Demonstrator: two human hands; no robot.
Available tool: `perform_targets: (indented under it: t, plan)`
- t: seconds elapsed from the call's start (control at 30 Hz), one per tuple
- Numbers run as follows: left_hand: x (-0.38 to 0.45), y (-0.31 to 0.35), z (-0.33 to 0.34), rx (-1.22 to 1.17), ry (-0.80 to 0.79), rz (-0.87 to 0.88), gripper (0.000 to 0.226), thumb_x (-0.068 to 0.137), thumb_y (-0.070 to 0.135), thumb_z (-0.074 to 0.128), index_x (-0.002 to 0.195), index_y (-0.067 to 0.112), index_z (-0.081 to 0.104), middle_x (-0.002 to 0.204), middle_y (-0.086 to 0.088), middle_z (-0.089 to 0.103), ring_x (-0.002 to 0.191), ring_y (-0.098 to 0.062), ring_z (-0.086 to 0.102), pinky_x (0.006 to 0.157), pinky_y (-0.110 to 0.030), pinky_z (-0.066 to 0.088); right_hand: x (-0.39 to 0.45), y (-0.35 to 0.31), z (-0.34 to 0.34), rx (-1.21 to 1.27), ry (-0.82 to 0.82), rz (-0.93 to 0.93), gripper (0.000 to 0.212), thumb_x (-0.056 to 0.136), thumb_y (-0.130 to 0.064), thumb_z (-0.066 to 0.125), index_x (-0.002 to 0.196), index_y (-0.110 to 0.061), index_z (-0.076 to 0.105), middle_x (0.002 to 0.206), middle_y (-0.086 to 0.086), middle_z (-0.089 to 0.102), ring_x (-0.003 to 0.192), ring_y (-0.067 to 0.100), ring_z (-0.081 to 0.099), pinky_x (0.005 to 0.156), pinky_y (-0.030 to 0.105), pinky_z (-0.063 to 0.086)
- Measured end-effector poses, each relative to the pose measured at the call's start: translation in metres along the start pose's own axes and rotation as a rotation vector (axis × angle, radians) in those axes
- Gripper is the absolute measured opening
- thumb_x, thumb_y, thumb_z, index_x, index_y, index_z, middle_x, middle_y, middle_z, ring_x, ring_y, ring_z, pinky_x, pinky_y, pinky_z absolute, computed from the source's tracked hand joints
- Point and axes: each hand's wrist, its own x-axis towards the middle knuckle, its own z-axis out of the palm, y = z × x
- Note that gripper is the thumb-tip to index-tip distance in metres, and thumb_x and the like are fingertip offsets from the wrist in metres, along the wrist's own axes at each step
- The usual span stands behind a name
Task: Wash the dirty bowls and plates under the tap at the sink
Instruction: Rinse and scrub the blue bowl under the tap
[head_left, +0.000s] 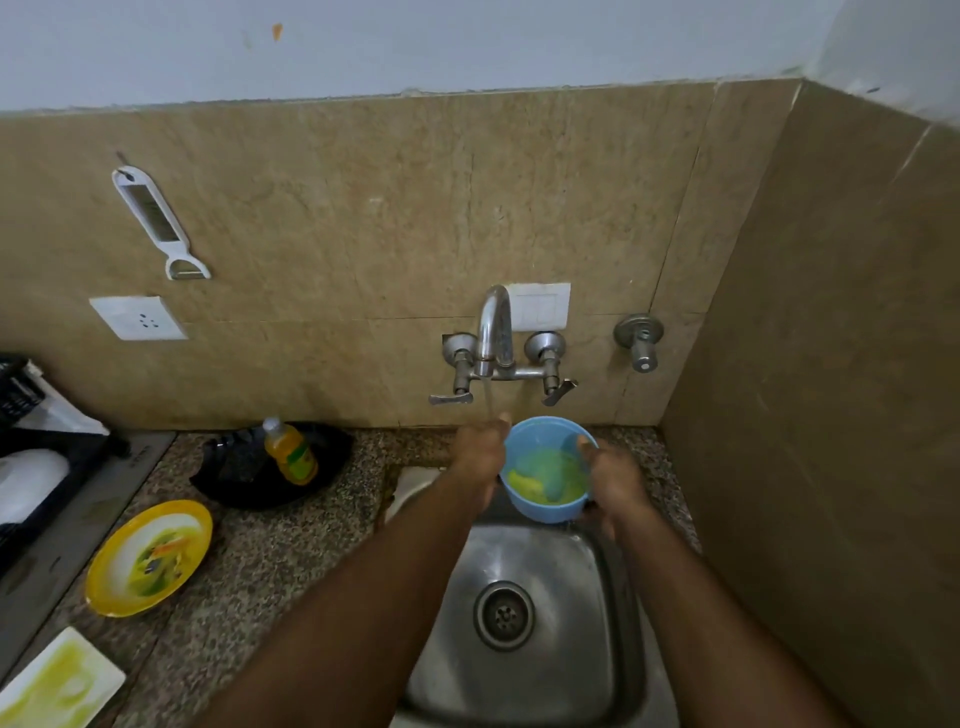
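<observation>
While water runs from the tap (493, 332), 2 hands hold a blue bowl (546, 467) smeared with yellow-green residue over the steel sink (524, 623). Left hand (480, 457) and right hand (615, 480) each curl around its rim. On the counter, a dirty yellow plate (148, 557) lies left.

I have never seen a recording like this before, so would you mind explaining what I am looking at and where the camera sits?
There is no machine here: a person wears a wide-angle camera on the head, looking down at their own two hands. The left hand and right hand grip a blue bowl with yellow-green residue, held over the steel sink. The tap is running, and its stream falls at the bowl's left rim, by the left hand. On the counter to the left wait a dirty yellow plate, a smeared white plate and a bottle of orange liquid, probably dish soap.
</observation>
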Motion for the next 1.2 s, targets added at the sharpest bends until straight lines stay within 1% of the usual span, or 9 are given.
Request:
perform_targets:
  t: [0.1,0.33,0.47,0.57,0.67,0.8,0.9,1.03,1.2]
  plan:
    - [0.003,-0.005,-0.006,-0.073,-0.168,-0.030,0.029,0.104,0.016,0.052,0.114,-0.002,0.073,0.113,-0.022,0.075,0.094,-0.033,0.071,0.083,-0.045,0.058,0.002,-0.006,-0.005,0.022,0.017,-0.012,0.023,0.104,-0.028,0.057,0.090,-0.014,0.069,0.094,0.016,0.073,0.079,0.031,0.071,0.058,0.040,0.058]
    - [0.012,0.007,-0.010,-0.231,0.109,-0.080,0.028,0.098,0.027,0.069,0.091,0.000,0.069,0.084,-0.018,0.074,0.064,-0.028,0.071,0.050,-0.036,0.058,-0.005,-0.008,0.023,0.042,-0.031,-0.043,0.021,0.103,-0.023,0.057,0.089,-0.016,0.072,0.092,0.018,0.074,0.069,0.029,0.069,0.053,0.035,0.054]
    - [0.011,0.009,-0.027,-0.141,-0.114,-0.001,0.035,0.090,0.020,0.061,0.114,-0.002,0.073,0.120,-0.030,0.070,0.104,-0.042,0.070,0.093,-0.055,0.055,-0.004,-0.011,0.025,0.197,-0.074,0.067,0.021,0.105,-0.029,0.055,0.102,-0.015,0.070,0.091,0.013,0.073,0.069,0.028,0.070,0.046,0.034,0.055]
    - [0.006,0.004,-0.040,-0.147,-0.226,-0.059,0.041,0.092,0.030,0.059,0.124,0.007,0.072,0.122,-0.023,0.072,0.119,-0.045,0.065,0.106,-0.061,0.049,-0.004,-0.008,0.030,0.170,-0.216,0.104,0.024,0.106,-0.032,0.052,0.100,-0.015,0.069,0.084,0.010,0.074,0.061,0.024,0.070,0.044,0.034,0.054]
    - [-0.001,0.002,-0.049,-0.075,-0.177,-0.059,0.037,0.104,0.035,0.052,0.118,0.006,0.071,0.116,-0.020,0.075,0.104,-0.034,0.074,0.094,-0.051,0.059,0.001,-0.011,0.036,-0.110,-0.262,0.101,0.020,0.103,-0.030,0.058,0.096,-0.014,0.069,0.088,0.011,0.074,0.073,0.027,0.071,0.060,0.044,0.062]
    - [-0.011,0.006,-0.060,0.036,-0.187,-0.069,0.034,0.108,0.033,0.049,0.097,0.010,0.071,0.077,-0.005,0.079,0.060,-0.016,0.074,0.046,-0.024,0.054,0.016,-0.027,0.044,-0.635,-0.286,-0.326,0.024,0.087,-0.047,0.072,0.096,-0.026,0.080,0.089,-0.006,0.077,0.080,0.013,0.072,0.077,0.035,0.061]
    - [-0.013,0.013,-0.060,0.100,-0.218,-0.053,0.028,0.105,0.029,0.053,0.095,0.011,0.072,0.082,-0.007,0.079,0.062,-0.017,0.075,0.050,-0.025,0.054,0.019,-0.033,0.057,-0.618,-0.308,-0.469,0.042,0.072,-0.071,0.069,0.076,-0.030,0.079,0.071,-0.009,0.074,0.066,0.011,0.071,0.065,0.035,0.059]
    - [-0.011,0.026,-0.062,0.115,-0.101,-0.014,0.022,0.100,0.024,0.058,0.097,0.009,0.074,0.096,-0.015,0.079,0.075,-0.024,0.075,0.067,-0.033,0.060,0.025,-0.037,0.066,-0.375,-0.408,-0.347,0.016,0.087,-0.034,0.080,0.078,-0.021,0.080,0.075,-0.001,0.077,0.072,0.020,0.075,0.074,0.043,0.064]
    - [-0.007,0.030,-0.067,0.259,-0.035,0.058,0.019,0.098,0.021,0.059,0.093,0.008,0.073,0.089,-0.013,0.074,0.071,-0.019,0.068,0.055,-0.023,0.055,0.024,-0.030,0.070,-0.322,-0.477,-0.320,0.017,0.093,-0.011,0.072,0.080,-0.018,0.080,0.082,0.004,0.078,0.072,0.014,0.071,0.077,0.041,0.061]
